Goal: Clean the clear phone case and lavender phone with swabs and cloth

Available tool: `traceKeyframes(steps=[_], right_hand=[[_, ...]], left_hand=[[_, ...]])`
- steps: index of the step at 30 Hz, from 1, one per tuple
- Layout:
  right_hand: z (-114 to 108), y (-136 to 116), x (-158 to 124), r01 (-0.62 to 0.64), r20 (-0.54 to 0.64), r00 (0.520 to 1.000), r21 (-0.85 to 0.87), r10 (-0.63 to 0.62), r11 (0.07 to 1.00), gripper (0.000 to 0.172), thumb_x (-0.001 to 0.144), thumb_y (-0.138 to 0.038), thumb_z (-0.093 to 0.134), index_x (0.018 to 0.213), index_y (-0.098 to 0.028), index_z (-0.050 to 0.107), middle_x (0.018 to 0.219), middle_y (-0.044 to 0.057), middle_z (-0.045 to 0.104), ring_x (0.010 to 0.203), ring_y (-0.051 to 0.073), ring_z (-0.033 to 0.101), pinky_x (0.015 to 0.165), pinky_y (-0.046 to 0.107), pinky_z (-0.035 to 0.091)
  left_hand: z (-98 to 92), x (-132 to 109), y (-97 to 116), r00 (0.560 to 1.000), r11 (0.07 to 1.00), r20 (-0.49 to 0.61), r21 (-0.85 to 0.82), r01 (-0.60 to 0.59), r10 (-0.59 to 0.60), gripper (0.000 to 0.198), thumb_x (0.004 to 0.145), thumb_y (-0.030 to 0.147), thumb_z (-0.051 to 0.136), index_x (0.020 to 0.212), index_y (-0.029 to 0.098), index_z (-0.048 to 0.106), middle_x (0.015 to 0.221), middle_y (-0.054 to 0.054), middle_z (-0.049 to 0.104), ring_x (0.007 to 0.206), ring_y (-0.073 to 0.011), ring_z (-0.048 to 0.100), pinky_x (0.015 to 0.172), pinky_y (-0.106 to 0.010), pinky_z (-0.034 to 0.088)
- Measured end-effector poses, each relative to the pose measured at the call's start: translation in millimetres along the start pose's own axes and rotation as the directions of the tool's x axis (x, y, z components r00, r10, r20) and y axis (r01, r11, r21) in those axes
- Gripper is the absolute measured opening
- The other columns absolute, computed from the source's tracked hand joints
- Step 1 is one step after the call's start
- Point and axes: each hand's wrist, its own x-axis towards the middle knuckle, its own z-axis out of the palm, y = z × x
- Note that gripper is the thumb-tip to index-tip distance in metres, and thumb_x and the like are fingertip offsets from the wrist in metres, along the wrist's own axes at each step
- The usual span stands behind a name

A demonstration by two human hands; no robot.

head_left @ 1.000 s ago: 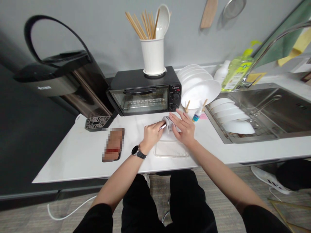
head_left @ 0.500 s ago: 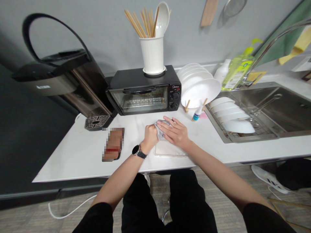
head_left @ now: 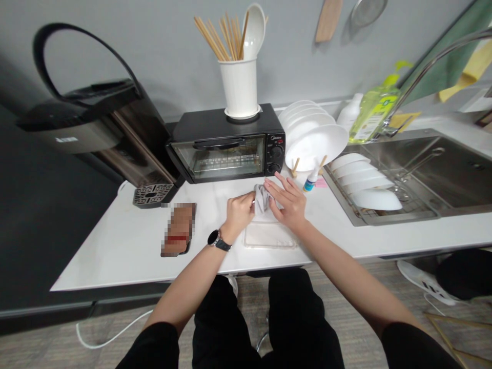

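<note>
My left hand (head_left: 240,211), with a dark watch on its wrist, is closed at the left edge of a crumpled grey cloth (head_left: 261,200) and grips it. Something small glints by its fingertips, too small to name. My right hand (head_left: 289,202) lies against the cloth's right side with its fingers stretched and apart. Below both hands, a clear phone case (head_left: 269,237) rests flat on the white counter. A small blue-and-white bottle (head_left: 310,180) stands beyond my right hand.
A phone-like item (head_left: 179,229), partly pixelated, lies left. Behind stand a drink dispenser (head_left: 126,138), a toaster oven (head_left: 226,154) bearing a white utensil pot (head_left: 239,87), and racked plates (head_left: 317,146). Bowls (head_left: 376,199) sit at the sink (head_left: 457,174). Another person's shoe (head_left: 423,282) shows right.
My right hand has lifted slightly off the cloth and spread its fingers. My left hand has shifted a little right, and the cloth now bunches upward between the hands.
</note>
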Motion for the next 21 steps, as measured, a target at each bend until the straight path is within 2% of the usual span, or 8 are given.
traceKeyframes(steps=[3, 7, 10, 13, 16, 21], right_hand=[[2.1, -5.9, -0.6, 0.053, 0.048, 0.997, 0.022, -0.054, 0.998, 0.046, 0.102, -0.021, 0.053, 0.147, -0.026, 0.062, 0.14, 0.005, 0.072, 0.146, 0.027, 0.055, 0.121, 0.048, 0.048], [5.3, -13.3, -0.5, 0.188, 0.114, 0.974, 0.067, -0.195, 0.98, 0.041, 0.105, -0.024, 0.053, 0.145, -0.027, 0.064, 0.139, 0.003, 0.072, 0.146, 0.023, 0.055, 0.123, 0.043, 0.047], [6.4, -16.7, 0.6, 0.24, 0.115, 0.962, 0.075, -0.248, 0.968, 0.04, 0.106, -0.023, 0.053, 0.144, -0.025, 0.064, 0.14, 0.003, 0.071, 0.147, 0.021, 0.054, 0.124, 0.041, 0.046], [5.5, -16.7, 1.4, 0.26, 0.097, 0.96, 0.052, -0.264, 0.964, 0.039, 0.106, -0.023, 0.053, 0.143, -0.025, 0.065, 0.141, 0.002, 0.071, 0.148, 0.022, 0.053, 0.125, 0.041, 0.045], [3.3, -11.3, 1.3, 0.216, 0.068, 0.974, 0.03, -0.218, 0.976, 0.04, 0.105, -0.023, 0.053, 0.143, -0.024, 0.065, 0.14, 0.002, 0.072, 0.148, 0.024, 0.053, 0.124, 0.043, 0.045], [-0.1, 4.1, 0.8, 0.005, -0.008, 1.0, -0.015, -0.006, 1.0, 0.045, 0.102, -0.02, 0.052, 0.145, -0.026, 0.063, 0.139, 0.004, 0.072, 0.146, 0.028, 0.055, 0.121, 0.052, 0.048]], left_hand=[[0.8, -1.0, -1.6, 1.0, 1.0, 0.018, -0.004, -0.018, 0.018, 0.015, 0.083, 0.015, 0.056, 0.069, 0.019, 0.057, 0.059, -0.001, 0.061, 0.05, -0.0144, 0.054, 0.051, -0.026, 0.036], [0.9, -2.3, -3.1, 0.996, 0.991, -0.016, -0.101, -0.089, 0.088, 0.029, 0.087, 0.031, 0.056, 0.06, 0.021, 0.05, 0.055, -0.002, 0.057, 0.045, -0.0156, 0.051, 0.047, -0.028, 0.037], [-0.8, -2.0, -2.4, 0.995, 0.981, -0.038, -0.168, -0.096, 0.09, 0.033, 0.089, 0.038, 0.055, 0.06, 0.022, 0.05, 0.055, -0.003, 0.057, 0.046, -0.0163, 0.051, 0.046, -0.029, 0.038], [-3.9, -0.3, -0.4, 0.996, 0.98, -0.029, -0.178, -0.092, 0.088, 0.034, 0.09, 0.038, 0.056, 0.06, 0.022, 0.049, 0.055, -0.002, 0.056, 0.046, -0.0161, 0.051, 0.046, -0.029, 0.037], [-6.4, 1.6, 1.6, 0.995, 0.986, -0.028, -0.141, -0.095, 0.092, 0.033, 0.091, 0.032, 0.056, 0.06, 0.022, 0.05, 0.056, -0.002, 0.057, 0.045, -0.0156, 0.05, 0.047, -0.029, 0.036], [-4.8, 3.1, 2.5, 1.0, 1.0, -0.016, -0.012, 0.0, 0.0, 0.018, 0.09, 0.014, 0.053, 0.078, 0.018, 0.065, 0.062, -0.001, 0.064, 0.053, -0.0143, 0.058, 0.053, -0.026, 0.036]])
